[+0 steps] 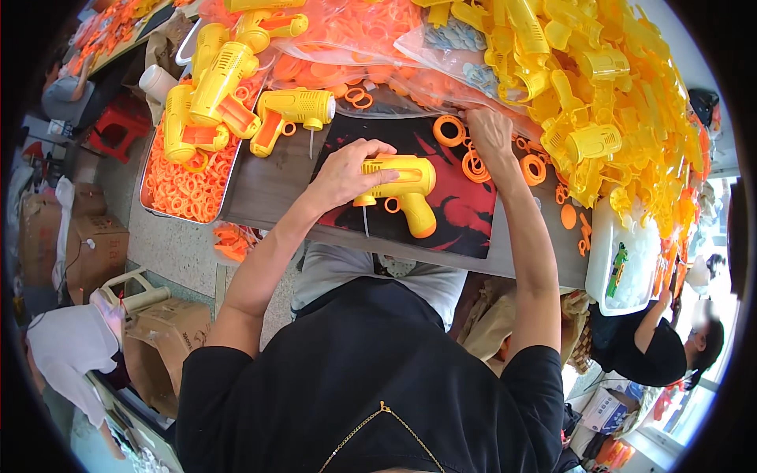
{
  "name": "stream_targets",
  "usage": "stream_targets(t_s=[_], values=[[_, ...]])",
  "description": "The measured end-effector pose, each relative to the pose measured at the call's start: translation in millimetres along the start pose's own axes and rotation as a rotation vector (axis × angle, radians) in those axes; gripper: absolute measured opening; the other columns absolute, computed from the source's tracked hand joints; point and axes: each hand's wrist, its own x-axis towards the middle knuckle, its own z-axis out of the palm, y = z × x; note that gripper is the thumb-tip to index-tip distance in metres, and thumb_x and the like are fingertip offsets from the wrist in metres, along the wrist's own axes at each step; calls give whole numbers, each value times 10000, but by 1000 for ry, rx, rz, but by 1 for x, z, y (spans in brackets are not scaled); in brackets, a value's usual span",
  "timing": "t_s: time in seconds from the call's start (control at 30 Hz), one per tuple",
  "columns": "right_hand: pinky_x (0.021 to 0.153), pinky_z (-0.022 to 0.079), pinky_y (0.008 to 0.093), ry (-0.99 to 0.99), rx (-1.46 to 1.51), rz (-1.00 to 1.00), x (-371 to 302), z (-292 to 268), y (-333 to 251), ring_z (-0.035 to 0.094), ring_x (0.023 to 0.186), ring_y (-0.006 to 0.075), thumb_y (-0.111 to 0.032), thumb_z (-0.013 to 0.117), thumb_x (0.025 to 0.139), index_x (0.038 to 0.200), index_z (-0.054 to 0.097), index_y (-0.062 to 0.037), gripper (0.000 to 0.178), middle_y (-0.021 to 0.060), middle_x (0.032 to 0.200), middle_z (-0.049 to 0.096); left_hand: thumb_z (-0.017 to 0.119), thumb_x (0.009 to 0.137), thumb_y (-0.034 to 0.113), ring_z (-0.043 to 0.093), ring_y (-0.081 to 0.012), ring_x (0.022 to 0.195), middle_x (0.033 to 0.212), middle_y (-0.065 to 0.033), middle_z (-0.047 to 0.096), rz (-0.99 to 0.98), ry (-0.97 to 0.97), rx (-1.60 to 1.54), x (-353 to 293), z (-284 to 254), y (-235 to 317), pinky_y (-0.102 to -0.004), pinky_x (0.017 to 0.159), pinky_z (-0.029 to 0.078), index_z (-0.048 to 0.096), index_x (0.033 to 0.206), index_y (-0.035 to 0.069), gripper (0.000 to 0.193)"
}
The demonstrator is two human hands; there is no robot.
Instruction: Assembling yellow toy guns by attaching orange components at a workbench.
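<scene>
Right, we mark the left hand (347, 177) first: it grips the left end of a yellow gun-shaped body (412, 175), thumb on the near side, fingers over the far side. The body sits above the black-and-red mat (465, 217), handle toward the wearer; we can't tell whether it touches down. A thin pale strip (366, 222) hangs from its underside.

We put the right hand (489, 130) at the mat's far edge, fingers bunched and pointing away; we can't tell if it pinches anything. Just left of it lies a thick orange ring (438, 134); nearer the wearer, a cluster of thinner orange rings (474, 169).

Around these, we log a second yellow body (296, 102) on the surface (264, 185), a tray (177, 214) of small orange rings at left, and heaped yellow shells (579, 67) at far right.
</scene>
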Motion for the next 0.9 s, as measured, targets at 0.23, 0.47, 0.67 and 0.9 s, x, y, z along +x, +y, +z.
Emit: stream_targets(t_s=[0.23, 0.47, 0.67, 0.9], values=[[578, 563, 386, 8, -96, -224, 10, 2, 1, 721, 707, 290, -60, 666, 765, 715, 713, -73, 70, 128, 728, 701, 747, 873, 410, 646, -242, 1063, 1122, -113, 663, 12, 14, 20, -1, -2, -2, -347, 950, 485, 652, 1227, 46, 517], [604, 539, 418, 97, 136, -118, -15, -5, 15, 691, 724, 323, -117, 631, 858, 772, 669, -30, 128, 148, 762, 686, 740, 889, 389, 645, -250, 1052, 1112, -129, 658, 46, -23, 20, 1, -3, -1, -352, 952, 489, 635, 1250, 44, 510], [523, 403, 224, 280, 1188, 289, -46, -29, 7, 468, 579, 51, -189, 670, 979, 1130, 706, -5, 241, -47, 702, 571, 714, 925, 322, 648, -230, 1051, 1138, -120, 673, 251, 183, 35, 19, -4, 17, -364, 974, 497, 620, 1294, 37, 476], [452, 227, 202, 183, 2143, 586, -66, -69, -50, 266, 506, 25, -178, 619, 1013, 1107, 691, -39, 183, -84, 606, 376, 675, 966, 174, 661, -99, 953, 1070, -75, 718, 119, 3, -540, 70, 31, 67, -265, 868, 520, 647, 1236, -8, 327]])
